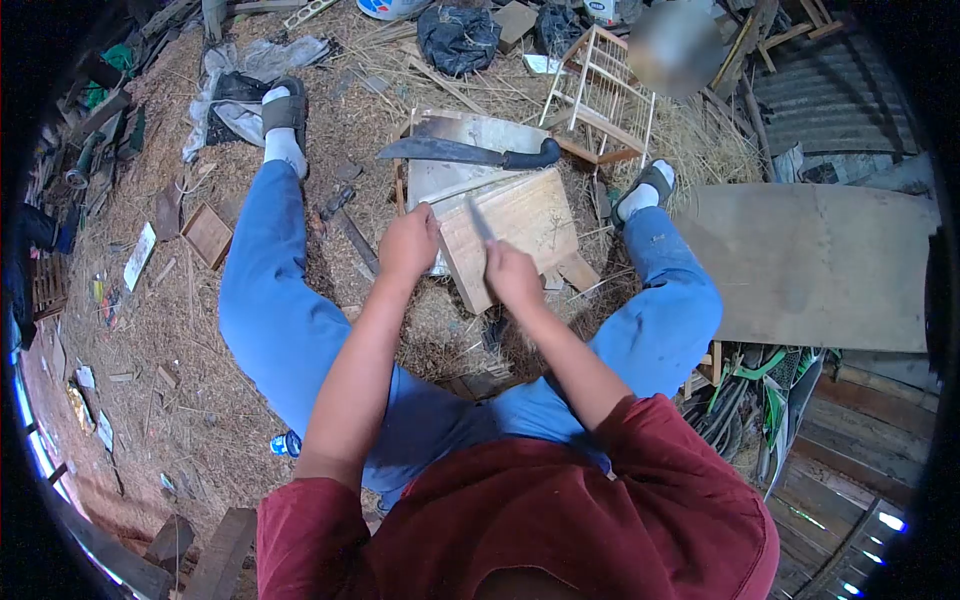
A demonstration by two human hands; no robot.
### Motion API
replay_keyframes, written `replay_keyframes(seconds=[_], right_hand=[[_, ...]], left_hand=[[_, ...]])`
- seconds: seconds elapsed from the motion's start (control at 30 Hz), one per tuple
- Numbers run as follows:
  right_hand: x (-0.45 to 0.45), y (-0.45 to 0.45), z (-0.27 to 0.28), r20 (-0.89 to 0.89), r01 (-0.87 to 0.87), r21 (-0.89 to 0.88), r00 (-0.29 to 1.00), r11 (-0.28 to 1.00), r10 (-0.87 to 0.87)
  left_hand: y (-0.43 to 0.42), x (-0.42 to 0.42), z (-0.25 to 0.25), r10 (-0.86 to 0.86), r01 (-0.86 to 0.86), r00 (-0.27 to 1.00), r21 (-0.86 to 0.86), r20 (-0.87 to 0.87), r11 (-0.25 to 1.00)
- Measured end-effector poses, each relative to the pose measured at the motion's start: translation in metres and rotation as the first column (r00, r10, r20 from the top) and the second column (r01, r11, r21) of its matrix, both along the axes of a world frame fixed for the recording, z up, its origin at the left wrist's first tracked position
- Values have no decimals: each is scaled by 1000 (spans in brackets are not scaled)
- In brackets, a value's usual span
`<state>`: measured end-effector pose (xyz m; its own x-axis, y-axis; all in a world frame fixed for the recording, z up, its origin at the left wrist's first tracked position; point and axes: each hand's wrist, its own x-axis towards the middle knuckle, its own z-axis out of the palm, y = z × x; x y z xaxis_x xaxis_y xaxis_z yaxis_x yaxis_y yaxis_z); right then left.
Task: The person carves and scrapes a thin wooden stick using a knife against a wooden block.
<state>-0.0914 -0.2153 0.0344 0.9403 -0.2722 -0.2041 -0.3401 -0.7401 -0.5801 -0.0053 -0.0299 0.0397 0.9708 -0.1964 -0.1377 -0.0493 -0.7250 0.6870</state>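
Between my legs lies a thick pale wooden block (530, 222), tilted a little. My right hand (512, 272) is closed round the handle of a small knife (479, 218), whose blade points away over the block. At the block's left edge my left hand (409, 242) is closed, its fingertips pressed together near the corner; what they pinch is too small to make out. Beyond the block, a large machete (440, 150) with a black handle lies across a flat board (485, 130), its blade pointing left.
A small slatted wooden frame (603, 95) stands beyond my right foot. At the right lies a large plywood sheet (800, 260). A small wooden tray (207, 236) is on the straw-covered ground at the left. Black plastic bags (457, 40) sit at the back.
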Motion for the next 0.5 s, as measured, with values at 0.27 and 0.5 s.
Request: replay_keyframes(seconds=[0.27,0.5], right_hand=[[10,-19,-17,49,119,-27,992,993,-117],[20,-28,2,-52,167,-5,985,986,-167]], left_hand=[[0,1,-3,3,-3,1000,-2,-22,1000],[-1,1,-7,-3,3,1000,39,-5,999]])
